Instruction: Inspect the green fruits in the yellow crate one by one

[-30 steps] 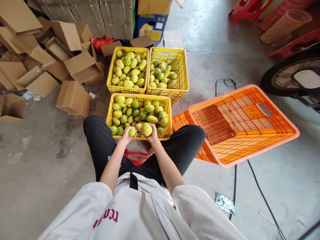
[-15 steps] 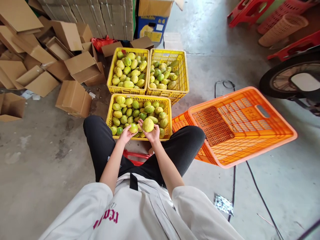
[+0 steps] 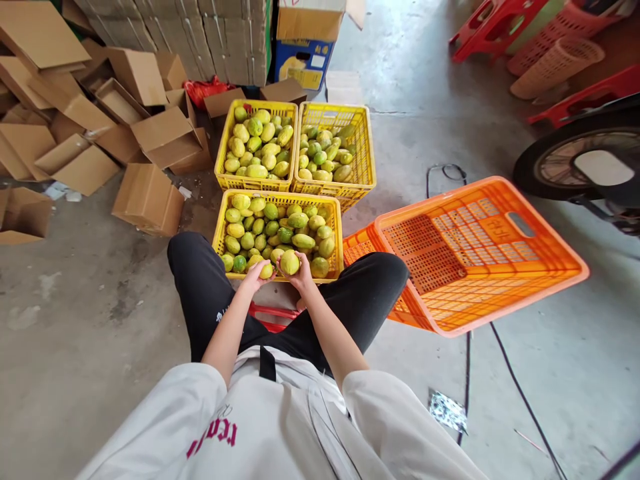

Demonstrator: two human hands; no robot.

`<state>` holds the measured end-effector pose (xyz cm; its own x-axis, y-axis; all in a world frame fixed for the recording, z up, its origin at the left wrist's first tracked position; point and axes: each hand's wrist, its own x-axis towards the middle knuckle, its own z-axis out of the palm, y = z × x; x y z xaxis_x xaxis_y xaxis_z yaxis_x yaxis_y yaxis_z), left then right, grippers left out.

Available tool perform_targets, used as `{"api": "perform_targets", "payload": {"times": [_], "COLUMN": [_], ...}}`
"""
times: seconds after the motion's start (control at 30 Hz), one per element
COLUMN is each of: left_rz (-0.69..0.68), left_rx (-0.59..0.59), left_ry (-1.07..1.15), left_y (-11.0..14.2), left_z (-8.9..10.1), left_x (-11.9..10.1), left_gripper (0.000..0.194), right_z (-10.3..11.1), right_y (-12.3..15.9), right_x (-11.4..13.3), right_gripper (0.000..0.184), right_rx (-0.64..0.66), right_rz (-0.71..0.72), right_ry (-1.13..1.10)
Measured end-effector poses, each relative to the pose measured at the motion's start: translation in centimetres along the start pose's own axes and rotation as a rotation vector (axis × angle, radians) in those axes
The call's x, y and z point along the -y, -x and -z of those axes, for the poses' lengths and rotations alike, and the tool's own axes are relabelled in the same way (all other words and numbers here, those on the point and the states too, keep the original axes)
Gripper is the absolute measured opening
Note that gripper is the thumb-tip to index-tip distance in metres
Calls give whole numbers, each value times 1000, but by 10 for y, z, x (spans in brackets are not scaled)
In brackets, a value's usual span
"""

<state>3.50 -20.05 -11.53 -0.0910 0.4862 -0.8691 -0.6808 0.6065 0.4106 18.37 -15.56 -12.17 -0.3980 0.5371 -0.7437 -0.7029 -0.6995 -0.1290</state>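
Over the near edge of the front yellow crate [image 3: 341,233], my left hand [image 3: 253,276] is closed around a yellow-green fruit [image 3: 267,271], which looks like a small papaya. Close beside it, my right hand [image 3: 303,272] grips a rounder, yellower fruit [image 3: 290,263], its fingers curled along the far and right sides. The two hands nearly meet between my knees. More of the same fruit [image 3: 303,241], some round and some long, fills the crate under them. The palm sides of both hands are partly hidden.
Two more yellow crates of fruit [image 3: 257,171] [image 3: 373,153] stand behind. At my right knee, an orange crate [image 3: 500,250] lies tilted. Cardboard boxes [image 3: 150,200] pile up at left. A motorbike wheel [image 3: 545,160] and black cables [image 3: 520,393] are at right.
Both hands have drawn slightly down toward me with their fruits and come closer together. My right hand's fingers have turned from cupping beneath the fruit to wrapping round it.
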Motion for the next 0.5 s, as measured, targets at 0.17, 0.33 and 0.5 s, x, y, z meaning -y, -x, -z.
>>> {"api": "perform_targets", "payload": {"times": [0.17,0.33,0.5], "left_rz": [33,-7,-52], "left_rx": [-106,58,75], "left_ry": [107,363,355], "left_y": [-5,2,5], "left_z": [1,0,-3], "left_x": [0,-7,-8], "left_gripper": [20,25,21], "right_z": [-1,-10,-15], "right_y": [1,10,13], "right_x": [1,7,10], "right_gripper": [20,29,29], "right_rx": [30,165,244], "right_rz": [45,138,138], "right_ry": [-9,-92,-78]}}
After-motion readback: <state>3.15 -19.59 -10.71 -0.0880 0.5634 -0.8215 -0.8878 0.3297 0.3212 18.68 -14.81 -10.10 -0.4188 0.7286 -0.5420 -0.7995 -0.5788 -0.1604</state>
